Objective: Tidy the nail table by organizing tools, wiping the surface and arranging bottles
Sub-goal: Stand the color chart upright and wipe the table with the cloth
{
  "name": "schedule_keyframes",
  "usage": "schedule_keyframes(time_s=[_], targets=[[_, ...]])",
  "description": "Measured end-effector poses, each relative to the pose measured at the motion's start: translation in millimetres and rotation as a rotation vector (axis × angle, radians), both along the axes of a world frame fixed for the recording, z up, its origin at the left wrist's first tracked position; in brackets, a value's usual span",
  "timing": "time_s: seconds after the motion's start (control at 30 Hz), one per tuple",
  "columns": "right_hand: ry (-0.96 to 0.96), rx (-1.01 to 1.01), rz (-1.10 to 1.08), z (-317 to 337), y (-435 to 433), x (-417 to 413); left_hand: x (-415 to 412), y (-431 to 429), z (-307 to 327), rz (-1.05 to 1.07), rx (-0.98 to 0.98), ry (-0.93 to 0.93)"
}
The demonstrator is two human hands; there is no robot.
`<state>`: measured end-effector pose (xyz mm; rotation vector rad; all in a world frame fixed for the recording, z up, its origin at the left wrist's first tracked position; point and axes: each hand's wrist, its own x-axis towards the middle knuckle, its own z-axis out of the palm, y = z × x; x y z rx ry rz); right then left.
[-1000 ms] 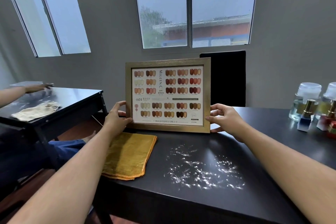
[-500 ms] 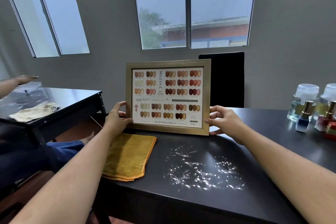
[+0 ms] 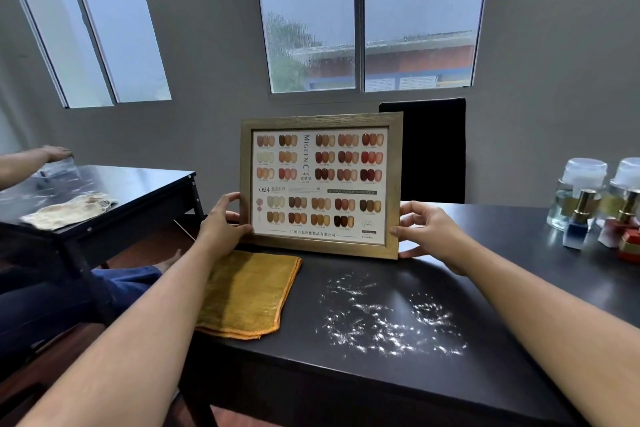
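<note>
While left hand [image 3: 221, 226] and right hand [image 3: 429, 233] grip it, the frame [image 3: 320, 184] looks wood-grained.

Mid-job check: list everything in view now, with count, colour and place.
framed colour chart: one, gold frame, upright mid-table
yellow cloth: one, folded, table's left, before the chart
powder: white scatter, table's front middle
table: one, black
clear bottles: two, white caps, far right
blue polish bottle: one, gold cap, before clear bottles
red bottles: count unclear, cut off at right edge
chair: one, black, behind table
side table: one, black, left
beige cloth: one, on side table
other person's hand: one, over side table's far end
left hand: grips chart's left edge
right hand: grips chart's right edge
</note>
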<state>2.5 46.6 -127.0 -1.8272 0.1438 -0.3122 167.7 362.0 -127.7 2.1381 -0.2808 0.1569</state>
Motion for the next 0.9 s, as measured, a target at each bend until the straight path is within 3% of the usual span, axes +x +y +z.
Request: schedule_keyframes(time_s=[0.2, 0.37, 0.43, 0.5, 0.63, 0.77, 0.9], targets=[[-0.005, -0.017, -0.053, 1, -2, -6, -5, 2, 2, 0.032, -0.019, -0.02], [-0.492, -0.377, -0.578, 14, 7, -24, -20, 20, 14, 0.1, 0.009, -0.157], [-0.566, -0.479, -0.528, 24, 27, -27, -27, 30, 18, 0.104, 0.089, -0.227], [-0.506, -0.542, -0.35, 29, 58, -21, -33, 39, 20, 0.091, 0.155, -0.253], [-0.169, -0.693, -0.001, 23, 121, 0, -47, 51, 10, 0.006, 0.369, -0.202], [0.13, -0.834, 0.04, 8, 154, 21, -56, 51, -3, -0.082, 0.579, -0.083], [0.221, -0.889, 0.038, 3, 168, 31, -59, 50, -6, -0.073, 0.565, -0.089]])
